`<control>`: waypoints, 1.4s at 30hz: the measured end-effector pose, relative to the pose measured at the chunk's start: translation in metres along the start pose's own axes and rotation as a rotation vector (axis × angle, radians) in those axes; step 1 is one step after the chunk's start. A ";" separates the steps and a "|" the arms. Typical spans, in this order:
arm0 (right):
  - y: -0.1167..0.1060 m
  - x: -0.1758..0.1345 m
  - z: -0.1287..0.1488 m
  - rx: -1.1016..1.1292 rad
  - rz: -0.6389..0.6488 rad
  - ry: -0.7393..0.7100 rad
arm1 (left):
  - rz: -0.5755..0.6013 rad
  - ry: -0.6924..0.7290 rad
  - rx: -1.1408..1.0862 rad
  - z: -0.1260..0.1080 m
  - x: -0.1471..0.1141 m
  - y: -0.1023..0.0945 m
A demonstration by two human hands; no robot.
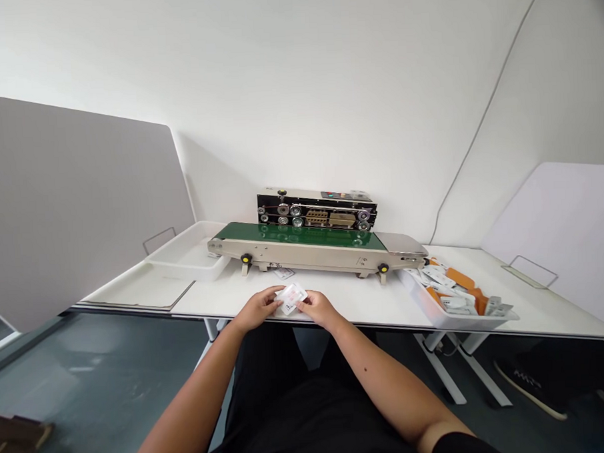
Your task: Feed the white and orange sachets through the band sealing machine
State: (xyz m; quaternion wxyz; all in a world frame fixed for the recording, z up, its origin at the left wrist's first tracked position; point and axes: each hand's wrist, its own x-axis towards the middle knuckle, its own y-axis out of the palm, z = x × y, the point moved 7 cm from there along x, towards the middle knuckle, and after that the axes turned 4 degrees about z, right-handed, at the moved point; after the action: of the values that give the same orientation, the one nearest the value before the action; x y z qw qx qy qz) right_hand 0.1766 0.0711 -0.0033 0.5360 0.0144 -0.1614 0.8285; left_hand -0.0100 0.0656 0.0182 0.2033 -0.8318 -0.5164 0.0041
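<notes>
A small white packet (292, 296) with faint reddish print is held between my two hands, just above the table's front edge. My left hand (258, 308) pinches its left side, and my right hand (319, 307) grips the lower right side with thumb and fingers. Behind my hands stands a band sealing machine (317, 209) with rollers and a green conveyor belt (302, 234). Another flat printed packet (283, 273) lies on the table by the machine's base, partly hidden behind the held one.
To the right, a white bin (436, 307) is filled with white and orange packets (459, 286). A white tray (183, 255) stands at the conveyor's left end. Grey partition panels (80, 196) rise at both sides. A shoe (529, 387) shows under the table at right.
</notes>
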 end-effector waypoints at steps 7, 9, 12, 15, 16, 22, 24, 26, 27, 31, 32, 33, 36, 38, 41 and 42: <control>0.001 -0.001 0.006 0.107 0.025 -0.017 | -0.078 -0.001 -0.004 -0.003 -0.003 -0.007; 0.001 -0.001 0.006 0.108 0.030 -0.001 | -0.134 0.001 -0.020 -0.004 -0.004 -0.010; 0.003 0.000 0.004 0.079 0.066 0.010 | -0.236 0.017 -0.039 -0.004 -0.006 -0.017; 0.004 0.001 0.002 0.126 0.077 -0.001 | -0.279 0.019 -0.063 -0.002 -0.006 -0.020; 0.004 0.002 0.002 0.153 0.076 -0.007 | -0.281 0.014 -0.079 -0.001 -0.005 -0.020; 0.004 0.002 0.004 0.226 0.062 -0.023 | -0.242 0.009 -0.157 0.004 -0.003 -0.020; 0.002 0.002 0.003 0.259 0.036 -0.025 | -0.182 0.004 -0.132 0.002 -0.003 -0.016; -0.001 0.002 0.000 0.272 0.017 -0.021 | -0.078 -0.004 -0.092 0.000 -0.002 -0.008; -0.002 0.002 -0.001 0.257 0.017 -0.008 | -0.022 -0.008 -0.073 -0.001 -0.002 -0.003; 0.000 0.002 -0.004 0.038 0.173 0.097 | 0.113 -0.030 -0.051 -0.005 -0.003 0.011; 0.003 0.002 -0.003 -0.024 0.262 0.125 | 0.121 -0.036 -0.054 -0.006 -0.003 0.012; 0.004 0.002 0.000 -0.074 0.348 0.153 | 0.121 -0.037 -0.055 -0.007 -0.004 0.012; -0.015 0.012 0.014 -0.138 0.431 0.212 | 0.076 -0.016 -0.049 -0.011 -0.004 0.008; -0.055 0.029 0.030 -0.114 0.271 0.198 | 0.047 -0.003 -0.052 -0.012 -0.004 0.005; -0.152 0.054 0.056 0.026 -0.207 0.089 | 0.047 0.016 -0.066 -0.010 -0.004 0.003; -0.190 0.055 0.063 0.074 -0.410 0.035 | 0.051 0.023 -0.067 -0.009 -0.004 0.003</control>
State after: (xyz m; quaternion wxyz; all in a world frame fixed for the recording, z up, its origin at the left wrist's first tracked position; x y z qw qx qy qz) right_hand 0.3132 0.1733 0.1150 0.6951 0.0525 -0.1152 0.7077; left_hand -0.0070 0.0583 0.0248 0.1811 -0.8510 -0.4926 -0.0177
